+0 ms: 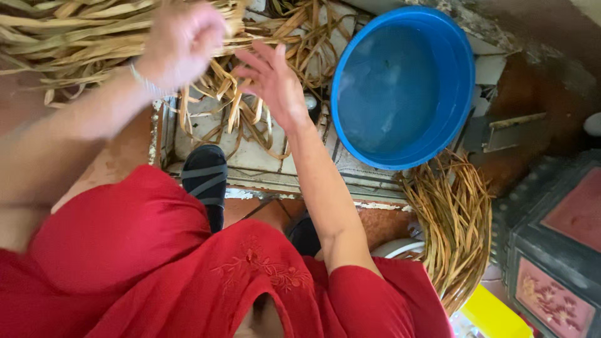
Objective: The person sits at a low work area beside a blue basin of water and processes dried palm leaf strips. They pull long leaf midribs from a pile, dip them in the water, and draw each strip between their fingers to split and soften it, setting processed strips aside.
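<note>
Left hand (181,39): closed in a fist on the bundle of dried straw strips (75,37), top left.
Right hand (275,84): fingers spread wide, empty, over loose strips (231,119) on the tiled ledge (263,169).
Blue basin (404,87): holds water, no strips inside.
Coiled strips (454,225): lie right of the basin, apart.
Progress: appears early; most strips unsorted.

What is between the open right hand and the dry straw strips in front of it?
Nothing visible. The right hand is open, its fingers spread just beside the straw strips, with no other thing between them. The left hand is closed on the same bundle. The blue basin stands apart, to the right.
</note>
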Tool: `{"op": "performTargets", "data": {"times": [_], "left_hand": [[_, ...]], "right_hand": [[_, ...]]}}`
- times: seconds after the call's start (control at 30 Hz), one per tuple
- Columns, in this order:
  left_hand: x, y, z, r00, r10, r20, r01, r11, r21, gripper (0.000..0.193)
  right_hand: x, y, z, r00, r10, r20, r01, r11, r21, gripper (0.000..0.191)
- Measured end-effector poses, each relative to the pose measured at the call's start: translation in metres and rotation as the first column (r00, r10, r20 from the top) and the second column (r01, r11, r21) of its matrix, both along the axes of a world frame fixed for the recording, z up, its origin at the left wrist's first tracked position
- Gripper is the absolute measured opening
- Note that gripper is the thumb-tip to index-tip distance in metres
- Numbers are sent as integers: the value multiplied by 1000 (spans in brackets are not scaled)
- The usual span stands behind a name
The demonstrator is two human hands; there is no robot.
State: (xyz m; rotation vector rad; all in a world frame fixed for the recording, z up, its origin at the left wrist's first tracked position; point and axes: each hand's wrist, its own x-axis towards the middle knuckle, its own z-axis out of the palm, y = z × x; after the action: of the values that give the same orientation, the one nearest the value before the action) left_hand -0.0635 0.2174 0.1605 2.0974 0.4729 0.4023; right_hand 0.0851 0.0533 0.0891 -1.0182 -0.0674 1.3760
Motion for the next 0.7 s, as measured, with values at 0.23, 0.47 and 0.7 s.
{"op": "performTargets", "data": {"times": [0.23,0.47,0.7], "left_hand": [[-32,-66,-30,965,-261,3,261,964,45,11],[-25,-55,-18,949,-188,-253,163,980,-115,28],[47,-29,38,930,-357,-86,299,873,-385,63]], "right_hand": [[42,11,-1,973,-189,-132,215,952,219,49],[113,17,49,903,-373,212,300,902,311,29],[165,36,144,714,-112,691,7,988,154,20]]}}
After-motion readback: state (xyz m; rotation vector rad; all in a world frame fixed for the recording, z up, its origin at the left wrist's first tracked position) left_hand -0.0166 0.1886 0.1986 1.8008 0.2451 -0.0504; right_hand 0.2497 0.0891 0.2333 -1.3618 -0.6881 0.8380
